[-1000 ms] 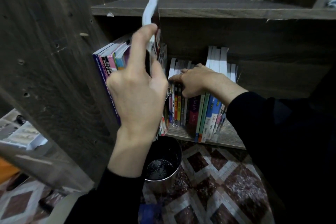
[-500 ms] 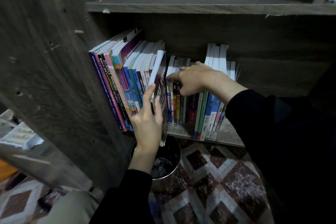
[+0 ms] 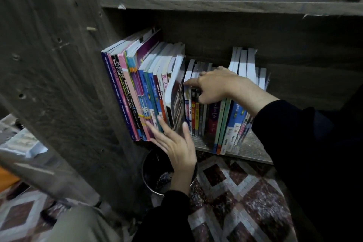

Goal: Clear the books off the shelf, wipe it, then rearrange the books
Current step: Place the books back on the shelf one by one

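A row of tall workbooks leans against the left side of the wooden shelf. At the row's right end stands a black-and-white book, tilted, its lower corner past the shelf edge. My left hand presses on it from below, fingers straight on the neighbouring spines and thumb on its cover. A group of small books and taller blue and green ones stands to the right. My right hand rests on the small books' tops, index finger pointing into the gap.
An upper shelf board runs above the books. The cabinet's side panel stands at the left. A round metal bin sits on the patterned tile floor just under my left wrist. Loose papers lie at far left.
My left hand brought the black-and-white book down from high above the row and slid it in at the row's right end, then let go and now pushes it. My right hand stayed on the small books.
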